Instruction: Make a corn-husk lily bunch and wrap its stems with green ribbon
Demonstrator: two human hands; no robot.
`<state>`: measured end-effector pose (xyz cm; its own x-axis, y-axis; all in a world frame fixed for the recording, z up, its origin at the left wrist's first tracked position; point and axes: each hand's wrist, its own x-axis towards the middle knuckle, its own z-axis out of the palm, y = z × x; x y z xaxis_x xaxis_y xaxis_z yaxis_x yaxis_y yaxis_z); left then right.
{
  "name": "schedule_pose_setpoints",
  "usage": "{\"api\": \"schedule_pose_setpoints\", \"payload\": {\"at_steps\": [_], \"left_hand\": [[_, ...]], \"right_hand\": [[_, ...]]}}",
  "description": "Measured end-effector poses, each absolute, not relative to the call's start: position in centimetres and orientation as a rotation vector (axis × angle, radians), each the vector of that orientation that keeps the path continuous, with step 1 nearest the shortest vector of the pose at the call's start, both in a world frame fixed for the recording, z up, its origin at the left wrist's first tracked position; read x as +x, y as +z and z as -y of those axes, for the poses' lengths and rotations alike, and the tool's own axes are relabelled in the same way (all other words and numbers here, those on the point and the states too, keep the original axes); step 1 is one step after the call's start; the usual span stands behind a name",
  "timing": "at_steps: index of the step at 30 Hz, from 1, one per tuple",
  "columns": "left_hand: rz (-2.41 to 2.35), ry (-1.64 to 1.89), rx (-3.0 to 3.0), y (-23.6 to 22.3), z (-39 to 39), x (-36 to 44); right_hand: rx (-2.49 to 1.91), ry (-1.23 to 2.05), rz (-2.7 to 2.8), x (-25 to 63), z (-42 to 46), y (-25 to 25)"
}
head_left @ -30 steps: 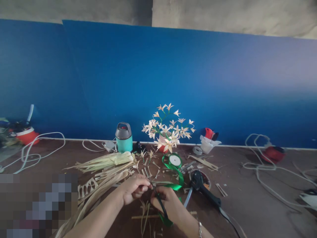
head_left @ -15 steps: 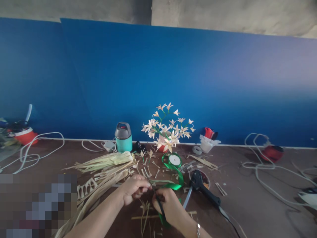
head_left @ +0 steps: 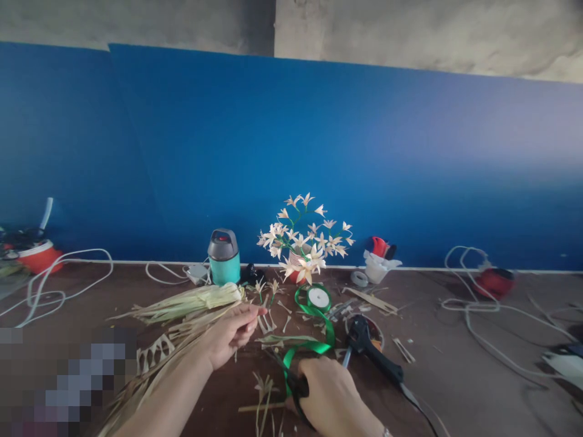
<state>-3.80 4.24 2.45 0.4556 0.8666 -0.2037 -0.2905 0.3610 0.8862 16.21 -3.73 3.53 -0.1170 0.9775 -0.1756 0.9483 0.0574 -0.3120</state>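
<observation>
My left hand point(head_left: 230, 334) hovers over the brown table near a bundle of pale dried leaf strips point(head_left: 191, 300); its fingers are loosely curled and nothing shows in them. My right hand point(head_left: 334, 397) is low at the front, closed on black-handled scissors point(head_left: 296, 385) whose blades point left and away. A green ribbon point(head_left: 314, 347) runs from a spool point(head_left: 319, 297) toward the scissors. Cut leaf bits lie between the hands.
A pot of pale handmade flowers point(head_left: 303, 243) stands at the back by a teal flask point(head_left: 223, 256). A black glue gun point(head_left: 371, 349) lies right of the ribbon. White cords point(head_left: 492, 315) loop on both sides. A blue board point(head_left: 291, 158) backs the table.
The hands have come apart: my left hand rose and moved back toward the leaf bundle, opening; my right hand drew down and nearer with the scissors. The ribbon now trails in a loop.
</observation>
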Motion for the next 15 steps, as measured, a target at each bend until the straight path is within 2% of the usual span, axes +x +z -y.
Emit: {"api": "schedule_pose_setpoints", "payload": {"at_steps": [8,15], "left_hand": [[-0.908,0.895,1.055,1.5,-4.2,-3.1],[-1.155,0.858,1.461,2.0,-3.6,-2.1]], "right_hand": [[-1.984,0.623,2.322,16.7,4.1,3.4],[-1.934,0.731,2.359,16.7,3.8,3.4]]}}
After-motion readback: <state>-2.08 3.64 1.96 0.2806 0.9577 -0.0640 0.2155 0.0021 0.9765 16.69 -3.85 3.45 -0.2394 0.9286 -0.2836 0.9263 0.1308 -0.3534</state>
